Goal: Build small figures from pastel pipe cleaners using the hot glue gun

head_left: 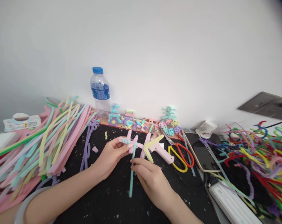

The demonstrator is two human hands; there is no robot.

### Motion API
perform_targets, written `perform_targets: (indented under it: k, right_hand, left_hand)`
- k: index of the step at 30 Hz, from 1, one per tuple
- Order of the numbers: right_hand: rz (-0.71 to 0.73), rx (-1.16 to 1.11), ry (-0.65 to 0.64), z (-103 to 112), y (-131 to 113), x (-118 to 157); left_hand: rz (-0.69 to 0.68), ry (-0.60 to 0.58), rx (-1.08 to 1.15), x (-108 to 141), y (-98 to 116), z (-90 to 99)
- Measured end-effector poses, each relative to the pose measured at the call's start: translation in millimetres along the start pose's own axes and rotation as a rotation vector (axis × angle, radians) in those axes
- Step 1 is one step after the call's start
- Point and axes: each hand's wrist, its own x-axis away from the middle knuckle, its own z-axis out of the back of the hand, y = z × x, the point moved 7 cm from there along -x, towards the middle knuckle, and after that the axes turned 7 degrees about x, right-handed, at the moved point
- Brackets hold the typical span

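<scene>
My left hand (115, 152) pinches a pink pipe-cleaner figure (137, 144) with crossing pink bars and a yellow V-shaped piece (152, 145) at its right end. A teal pipe cleaner (131, 183) is wound on the figure near my left thumb, and its loose length hangs down toward me. My right hand (150, 177) is closed on that teal strand just below the figure. Behind the yellow piece lies a pink glue gun (164, 154), partly covered by the figure. Scissors (183, 155) with yellow and red handles rest to its right.
A large heap of pastel pipe cleaners (59, 133) lies at left, bright ones (260, 155) at right. A water bottle (100, 93) stands by the wall near small finished pieces (141, 123). A phone (203, 152), paper cup (206, 128) and white power strip (231, 202) are at right.
</scene>
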Motion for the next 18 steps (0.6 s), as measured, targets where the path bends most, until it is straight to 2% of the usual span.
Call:
perform_targets:
  k: [6, 12, 18]
  right_hand:
    - [-0.092, -0.173, 0.104, 6, 3, -1]
    - [-0.285, -0.442, 0.242, 5, 15, 4]
    - [-0.513, -0.867, 0.29, -13, 29, 5]
  left_hand:
    - [0.037, 0.0, 0.176, -7, 0, 3.6]
    - [0.102, 0.038, 0.376, -13, 1, 4.7]
    - [0.167, -0.087, 0.336, -8, 2, -1.9]
